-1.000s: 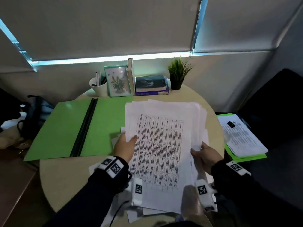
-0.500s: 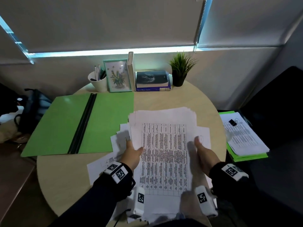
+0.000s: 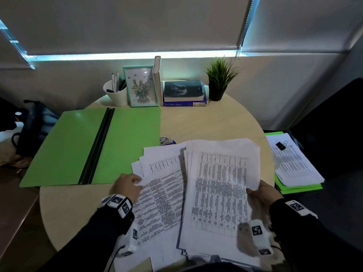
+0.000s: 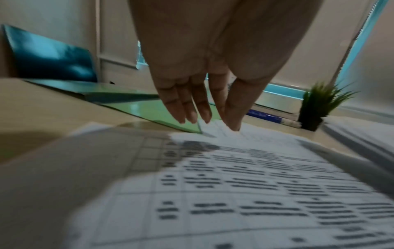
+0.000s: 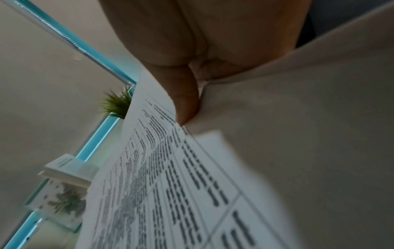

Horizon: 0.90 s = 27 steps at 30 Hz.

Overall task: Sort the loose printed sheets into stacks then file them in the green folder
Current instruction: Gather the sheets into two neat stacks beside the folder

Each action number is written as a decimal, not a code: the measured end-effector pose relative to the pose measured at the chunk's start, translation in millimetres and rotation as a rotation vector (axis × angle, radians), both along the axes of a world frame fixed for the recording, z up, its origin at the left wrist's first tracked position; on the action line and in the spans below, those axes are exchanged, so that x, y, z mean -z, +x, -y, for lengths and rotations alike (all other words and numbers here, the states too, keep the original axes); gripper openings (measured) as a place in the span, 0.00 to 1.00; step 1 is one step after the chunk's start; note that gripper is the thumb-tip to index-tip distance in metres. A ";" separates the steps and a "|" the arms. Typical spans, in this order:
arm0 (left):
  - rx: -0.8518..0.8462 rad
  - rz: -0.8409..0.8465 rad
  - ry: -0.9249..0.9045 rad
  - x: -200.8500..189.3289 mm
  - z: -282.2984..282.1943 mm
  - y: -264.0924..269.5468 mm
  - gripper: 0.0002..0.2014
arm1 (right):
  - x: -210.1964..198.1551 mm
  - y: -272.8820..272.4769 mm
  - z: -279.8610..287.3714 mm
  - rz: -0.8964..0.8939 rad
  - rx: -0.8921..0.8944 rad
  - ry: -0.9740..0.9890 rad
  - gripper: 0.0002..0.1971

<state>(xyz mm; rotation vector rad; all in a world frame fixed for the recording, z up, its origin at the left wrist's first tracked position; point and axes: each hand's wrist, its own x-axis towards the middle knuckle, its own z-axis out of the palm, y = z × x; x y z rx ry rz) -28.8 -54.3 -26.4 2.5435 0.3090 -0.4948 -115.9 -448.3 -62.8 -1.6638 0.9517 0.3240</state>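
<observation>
A thick stack of printed sheets [image 3: 220,193] is held up at the table's near right; my right hand [image 3: 261,191] grips its right edge, thumb [image 5: 185,101] on the top sheet [image 5: 170,185]. Several loose printed sheets [image 3: 159,195] lie spread on the table to its left. My left hand [image 3: 127,185] hovers over their left edge with fingers [image 4: 196,107] straight, holding nothing. The green folder [image 3: 88,146] lies open and flat at the table's left, its black spine in the middle, and shows again as the folder [image 4: 149,111] past my left fingertips.
At the round table's [image 3: 206,124] far edge stand a white pen cup [image 3: 115,95], a framed flower picture [image 3: 140,86], books [image 3: 183,93] and a potted plant [image 3: 218,79]. A second green folder with clipped papers [image 3: 292,165] lies off the right edge. A dark bag [image 3: 37,124] sits left.
The stack has moved right, now held by my right hand alone. My left hand let go of it and dropped to the loose sheets uncovered on the left.
</observation>
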 end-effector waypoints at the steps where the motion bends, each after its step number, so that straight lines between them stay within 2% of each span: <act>1: 0.000 0.018 0.064 2.7 -7.7 3.0 0.14 | 2.7 -0.8 5.8 0.006 0.038 0.029 0.14; 4: 0.060 -0.045 0.151 11.0 -18.5 4.8 0.21 | 6.3 -0.6 15.1 -0.008 0.071 -0.037 0.13; 7: 0.124 -0.082 0.209 14.5 -18.4 1.7 0.21 | 16.7 1.4 22.2 -0.070 0.000 -0.146 0.22; 10: 0.197 -0.138 0.280 13.3 -11.4 -0.5 0.26 | 21.1 2.5 23.2 -0.093 0.075 -0.063 0.19; 13: 0.225 -0.147 0.202 16.8 -0.5 -0.3 0.33 | 21.8 1.5 24.2 -0.106 0.076 0.017 0.15; 15: 0.203 -0.153 0.082 17.4 8.3 -0.4 0.31 | 20.1 0.7 23.2 -0.096 0.102 0.070 0.14; 18: 0.202 -0.170 -0.012 15.2 18.8 0.6 0.20 | 23.8 0.5 27.2 -0.111 0.041 0.042 0.15; 24: 0.060 -0.144 -0.017 -2.4 5.5 8.9 0.26 | 29.0 -4.2 32.7 -0.012 -0.011 -0.045 0.12; 27: -0.028 -0.076 0.001 -14.5 -7.0 10.9 0.21 | 21.0 -5.0 28.8 0.018 0.047 -0.004 0.13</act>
